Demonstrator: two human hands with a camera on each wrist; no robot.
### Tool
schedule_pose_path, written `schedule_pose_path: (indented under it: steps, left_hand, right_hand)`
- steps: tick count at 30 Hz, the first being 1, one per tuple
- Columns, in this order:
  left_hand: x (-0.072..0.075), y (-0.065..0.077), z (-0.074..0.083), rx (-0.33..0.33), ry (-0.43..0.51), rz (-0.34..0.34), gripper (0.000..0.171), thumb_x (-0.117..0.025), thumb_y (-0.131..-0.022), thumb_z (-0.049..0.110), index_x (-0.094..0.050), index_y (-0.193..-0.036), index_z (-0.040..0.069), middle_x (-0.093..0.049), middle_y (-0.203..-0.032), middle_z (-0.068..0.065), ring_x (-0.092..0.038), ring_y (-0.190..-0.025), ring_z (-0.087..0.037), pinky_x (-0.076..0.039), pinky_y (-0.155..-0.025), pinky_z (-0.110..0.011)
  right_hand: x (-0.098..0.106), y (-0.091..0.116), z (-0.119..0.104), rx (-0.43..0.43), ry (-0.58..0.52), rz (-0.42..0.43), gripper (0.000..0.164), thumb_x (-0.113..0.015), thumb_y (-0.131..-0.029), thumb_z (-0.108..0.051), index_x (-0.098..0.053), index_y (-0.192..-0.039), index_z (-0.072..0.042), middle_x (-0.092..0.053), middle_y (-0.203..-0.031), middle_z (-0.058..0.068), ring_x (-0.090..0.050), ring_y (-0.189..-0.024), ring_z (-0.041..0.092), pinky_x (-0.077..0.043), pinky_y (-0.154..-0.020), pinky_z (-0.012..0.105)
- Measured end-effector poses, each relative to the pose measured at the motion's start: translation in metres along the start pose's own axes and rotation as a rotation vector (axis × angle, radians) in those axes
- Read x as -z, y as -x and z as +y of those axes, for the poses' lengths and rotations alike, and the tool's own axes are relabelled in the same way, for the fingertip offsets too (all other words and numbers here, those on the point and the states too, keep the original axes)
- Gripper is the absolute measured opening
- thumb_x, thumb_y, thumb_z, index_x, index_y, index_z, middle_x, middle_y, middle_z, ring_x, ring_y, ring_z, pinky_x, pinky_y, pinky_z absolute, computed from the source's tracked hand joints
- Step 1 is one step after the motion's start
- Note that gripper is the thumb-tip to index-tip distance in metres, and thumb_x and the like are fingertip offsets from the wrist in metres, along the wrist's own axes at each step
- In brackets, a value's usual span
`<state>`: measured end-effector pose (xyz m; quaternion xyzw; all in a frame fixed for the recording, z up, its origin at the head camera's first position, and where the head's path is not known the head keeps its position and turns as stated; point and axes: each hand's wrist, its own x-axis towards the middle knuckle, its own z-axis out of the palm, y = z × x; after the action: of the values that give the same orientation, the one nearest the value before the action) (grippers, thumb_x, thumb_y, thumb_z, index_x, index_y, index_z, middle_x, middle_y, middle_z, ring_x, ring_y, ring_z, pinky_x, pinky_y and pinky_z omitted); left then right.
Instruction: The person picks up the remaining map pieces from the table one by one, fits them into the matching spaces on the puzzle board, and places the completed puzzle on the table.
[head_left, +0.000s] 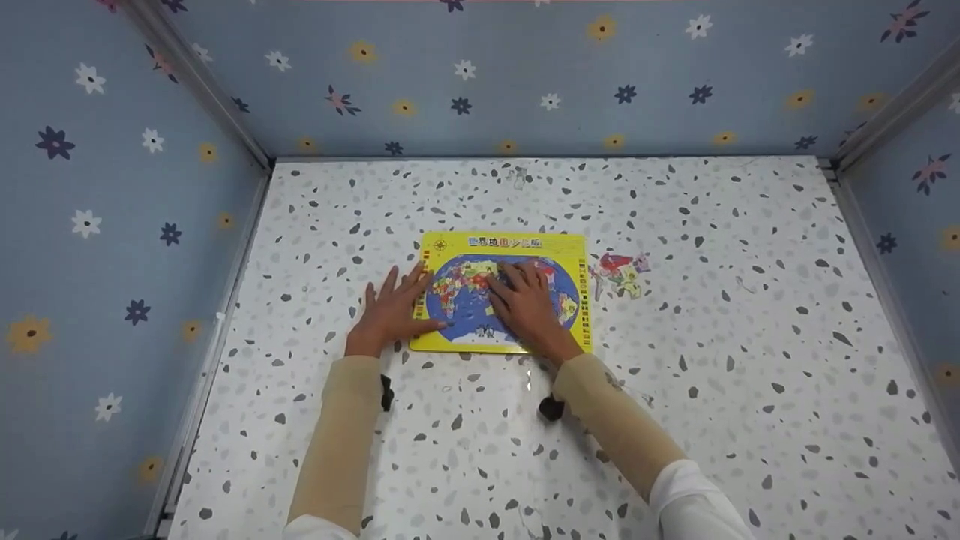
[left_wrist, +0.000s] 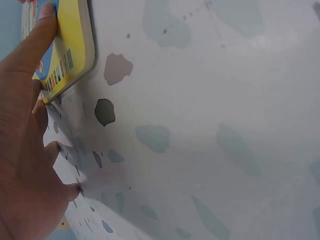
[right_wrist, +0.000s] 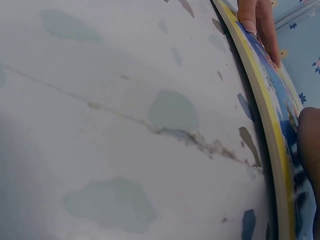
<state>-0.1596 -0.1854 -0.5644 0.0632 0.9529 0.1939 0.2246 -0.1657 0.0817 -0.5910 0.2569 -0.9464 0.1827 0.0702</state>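
A yellow-framed world map puzzle board [head_left: 504, 345] lies flat on the table, with its blue oval map in the middle. My left hand [head_left: 390, 311] is spread at the board's left side. Its thumb rests on the lower left of the map and the other fingers reach along the left edge; in the left wrist view that thumb [left_wrist: 36, 42] lies over the board's yellow corner [left_wrist: 75, 37]. My right hand [head_left: 531, 304] lies across the map with extended fingertips touching its upper middle, its palm covering part of the right half. In the right wrist view, its fingers [right_wrist: 247, 15] touch the map surface.
Several loose coloured puzzle pieces [head_left: 619, 274] lie in a small cluster just right of the board. The speckled white table [head_left: 735, 337] is bounded by blue flowered panels [head_left: 510, 82] at the back and both sides. Dark wrist devices [head_left: 551, 409] sit by the sleeves.
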Motion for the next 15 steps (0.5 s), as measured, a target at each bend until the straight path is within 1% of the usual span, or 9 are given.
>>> schedule_pose_path:
  steps: [8, 15]
  left_hand:
    - [-0.0023, -0.0022, -0.0022, 0.005, -0.006, 0.0, 0.105, -0.058, -0.069, 0.08, -0.008, -0.153, 0.039, 0.005, -0.161, 0.014, 0.014, -0.149, -0.026, 0.013, -0.113, -0.062]
    - [-0.001, 0.0001, -0.0011, -0.017, -0.009, 0.018, 0.102, -0.061, -0.073, 0.075, -0.01, -0.153, 0.038, 0.002, -0.162, 0.012, 0.012, -0.149, -0.028, 0.011, -0.113, -0.063]
  right_hand:
    - [0.0007, 0.0042, 0.0, -0.001, 0.01, -0.041, 0.049, -0.043, -0.1, -0.04, -0.042, -0.146, -0.023, -0.037, -0.153, 0.003, -0.028, -0.138, 0.025, -0.018, -0.113, 0.049]
    - [0.0044, 0.0053, -0.0006, 0.03, 0.094, -0.045, 0.048, -0.042, -0.101, -0.04, -0.042, -0.146, -0.022, -0.04, -0.151, 0.005, -0.033, -0.136, 0.031, -0.02, -0.112, 0.053]
